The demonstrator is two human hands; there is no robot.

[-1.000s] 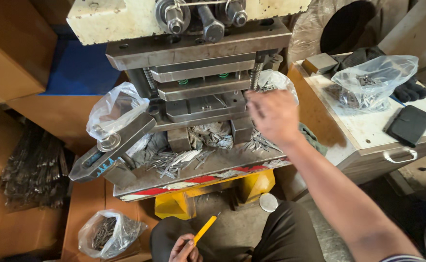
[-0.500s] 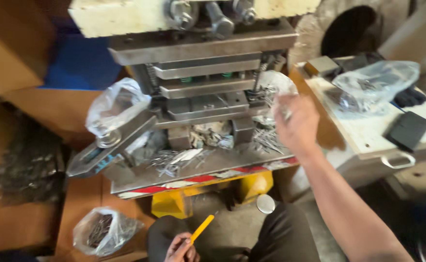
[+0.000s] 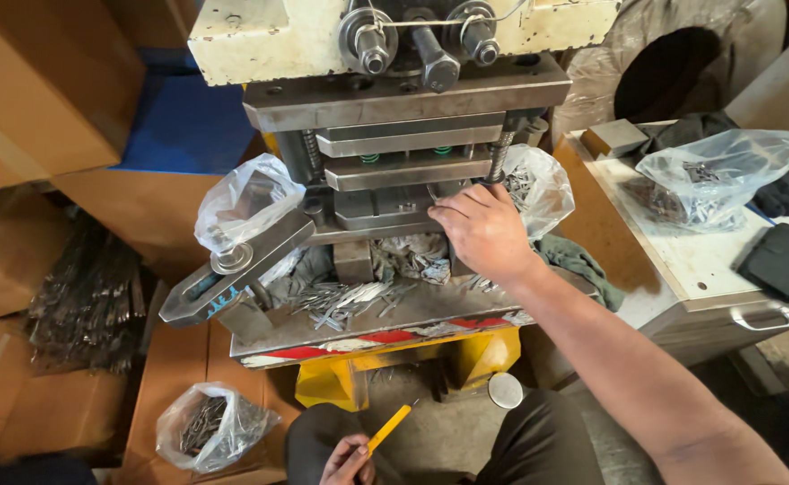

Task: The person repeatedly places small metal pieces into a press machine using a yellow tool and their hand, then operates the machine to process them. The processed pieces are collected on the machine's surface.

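Now the right hand [image 3: 480, 232] is pressed against the die block [image 3: 385, 202] of the press [image 3: 394, 99], having dropped from its raised spot a second ago; its fingertips are hidden, so whether anything is pinched cannot be told. Placing at the die appears to be in hand. A yellow stick [image 3: 389, 427] is gripped in the left hand [image 3: 348, 460], low by the lap. Little room is left under the upper plate; loose metal strips [image 3: 345, 301] are scattered to the bed's front edge, and plastic bags [image 3: 244, 202] crowd both sides.

Yellow stick [image 3: 389, 427] tilted in left hand, grey press die [image 3: 385, 202] w/ right fingers.
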